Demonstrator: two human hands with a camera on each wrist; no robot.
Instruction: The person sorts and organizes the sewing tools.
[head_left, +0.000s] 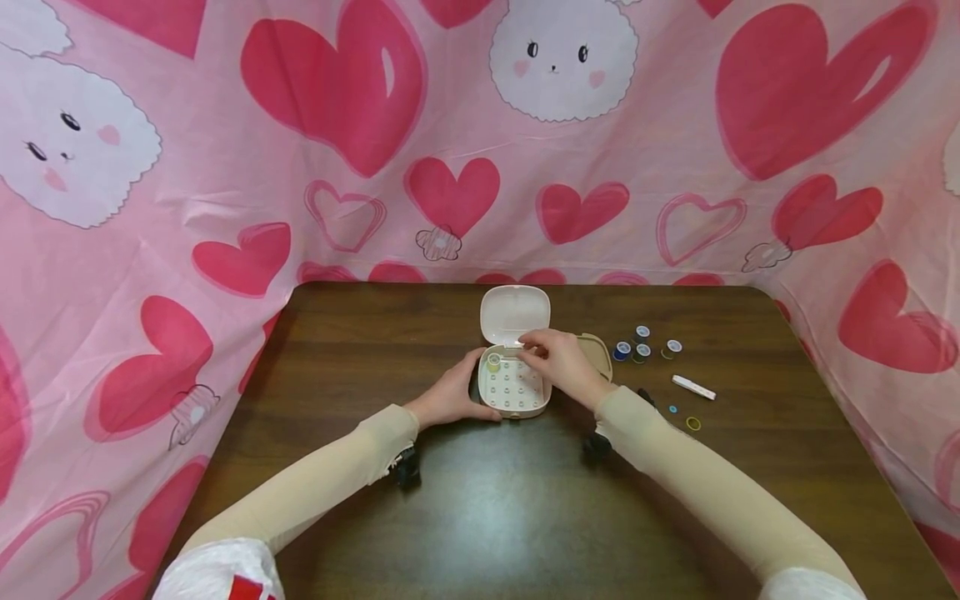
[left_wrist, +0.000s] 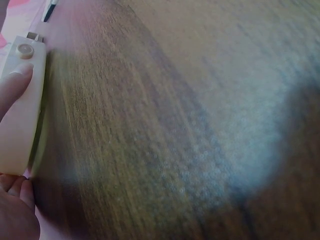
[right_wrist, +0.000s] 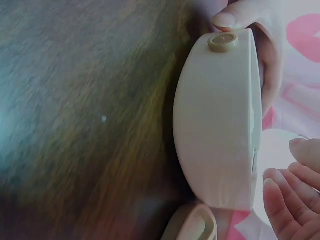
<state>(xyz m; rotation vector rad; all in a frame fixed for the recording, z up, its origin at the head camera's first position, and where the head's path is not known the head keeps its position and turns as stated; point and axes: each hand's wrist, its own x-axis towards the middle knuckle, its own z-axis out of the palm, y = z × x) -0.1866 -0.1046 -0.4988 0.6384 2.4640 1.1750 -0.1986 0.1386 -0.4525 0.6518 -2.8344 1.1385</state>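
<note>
A small white box (head_left: 514, 406) stands with its lid (head_left: 515, 312) raised at the back. Rows of short pegs line its inside, and one spool of yellow thread (head_left: 493, 363) sits at the back left corner. My left hand (head_left: 450, 393) grips the box's left side, its thumb along the front near a round beige button (right_wrist: 223, 42). Over the back right part of the box is my right hand (head_left: 558, 360), covering some pegs. Its loosely bent fingers (right_wrist: 280, 200) stand apart from the thumb in the right wrist view, and nothing shows between them.
Several thread spools (head_left: 642, 353) stand to the right. Before them lie a white stick (head_left: 693, 387), a small blue disc (head_left: 672, 409) and a yellow ring (head_left: 693, 423). A beige tray-like piece (head_left: 597, 354) rests beside the box, partly behind my right hand. Patterned cloth (head_left: 457, 200) hangs behind the table.
</note>
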